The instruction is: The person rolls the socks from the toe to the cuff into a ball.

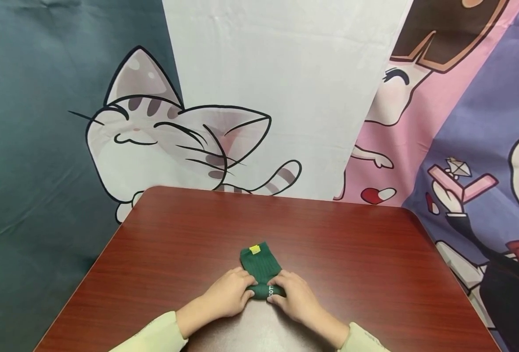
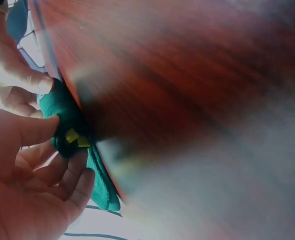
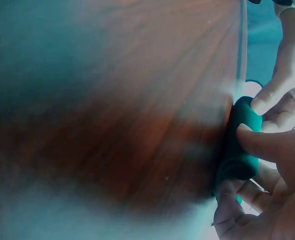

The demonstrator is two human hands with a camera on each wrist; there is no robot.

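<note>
A pair of dark green ribbed socks (image 1: 261, 264) lies on the table, its near end rolled into a thick tube and its far end flat. A small yellow label shows on the flat end, and white lettering on the roll. My left hand (image 1: 230, 293) grips the roll's left end between thumb and fingers. At the right end, my right hand (image 1: 298, 296) holds the roll the same way, thumb on the near side. The left wrist view shows the rolled socks (image 2: 62, 112) with yellow patches at the end. In the right wrist view the coiled end of the roll (image 3: 240, 167) is visible.
The socks rest on a reddish-brown wooden table (image 1: 329, 244) with rounded far corners. Behind it hangs a cloth backdrop (image 1: 285, 73) with a cartoon cat and other printed figures. Pale green sleeves (image 1: 158, 335) cover both forearms.
</note>
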